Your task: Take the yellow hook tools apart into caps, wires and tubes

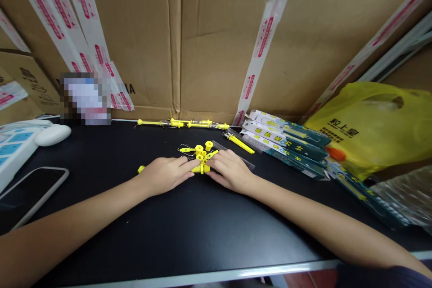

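Observation:
Both hands meet at the middle of the black table (pixel 189 225). My left hand (pixel 168 174) is closed around a yellow plastic tube piece (pixel 201 169), whose far-left end shows by the wrist. On the right, my right hand (pixel 229 171) has its fingers bent at the other end of that piece; whether they grip it is hard to tell. Just beyond the fingertips lie small yellow parts, among them a round flanged cap (pixel 209 145) and a clip with thin wire (pixel 187 149). A clear plastic strip is partly under my right hand.
Yellow rods (pixel 151 123) line the cardboard wall (pixel 212 31). Yellow sticks (pixel 240 142) lie nearer. Green-and-white boxes (pixel 290 141) and a yellow bag (pixel 371 121) stand right. A phone (pixel 33 193), power strip (pixel 16 148) and white oval object (pixel 53 135) are left.

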A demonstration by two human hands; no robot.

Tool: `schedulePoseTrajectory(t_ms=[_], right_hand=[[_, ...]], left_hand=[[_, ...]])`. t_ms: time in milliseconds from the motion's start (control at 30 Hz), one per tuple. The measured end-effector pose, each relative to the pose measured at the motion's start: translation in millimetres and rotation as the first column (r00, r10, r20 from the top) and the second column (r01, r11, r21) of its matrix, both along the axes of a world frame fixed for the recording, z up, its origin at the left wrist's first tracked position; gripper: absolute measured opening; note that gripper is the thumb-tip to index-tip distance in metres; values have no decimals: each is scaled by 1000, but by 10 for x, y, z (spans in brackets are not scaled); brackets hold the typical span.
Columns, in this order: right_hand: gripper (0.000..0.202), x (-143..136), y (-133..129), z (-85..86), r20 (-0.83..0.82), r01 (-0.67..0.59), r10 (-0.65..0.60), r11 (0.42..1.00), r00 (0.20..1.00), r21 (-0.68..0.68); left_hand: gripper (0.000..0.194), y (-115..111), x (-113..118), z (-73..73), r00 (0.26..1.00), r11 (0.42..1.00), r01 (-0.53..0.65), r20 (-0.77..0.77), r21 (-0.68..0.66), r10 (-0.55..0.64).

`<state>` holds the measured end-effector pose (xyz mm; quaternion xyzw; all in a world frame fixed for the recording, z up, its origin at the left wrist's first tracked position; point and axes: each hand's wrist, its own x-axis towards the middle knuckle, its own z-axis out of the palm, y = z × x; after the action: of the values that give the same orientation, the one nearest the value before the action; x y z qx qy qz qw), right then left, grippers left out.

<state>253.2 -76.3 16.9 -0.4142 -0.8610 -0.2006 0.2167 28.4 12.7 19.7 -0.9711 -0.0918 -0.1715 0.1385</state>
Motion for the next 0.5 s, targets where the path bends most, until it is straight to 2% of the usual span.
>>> schedulePoseTrajectory(t_ms=[200,333,500], right_hand=[[24,-7,-12,15,-69,49,-52,998,996,-47],[27,-1,-9,20,-22,74,-76,994,997,-84],[24,-10,2,27,21,50,-49,998,999,-39]], left_hand=[[32,0,0,1,1000,1000,-8,-7,29,8],[31,-1,0,-7,1000,1000,-4,-12,24,4],[31,5,-1,-16,1000,1000,-1,-5,26,1]])
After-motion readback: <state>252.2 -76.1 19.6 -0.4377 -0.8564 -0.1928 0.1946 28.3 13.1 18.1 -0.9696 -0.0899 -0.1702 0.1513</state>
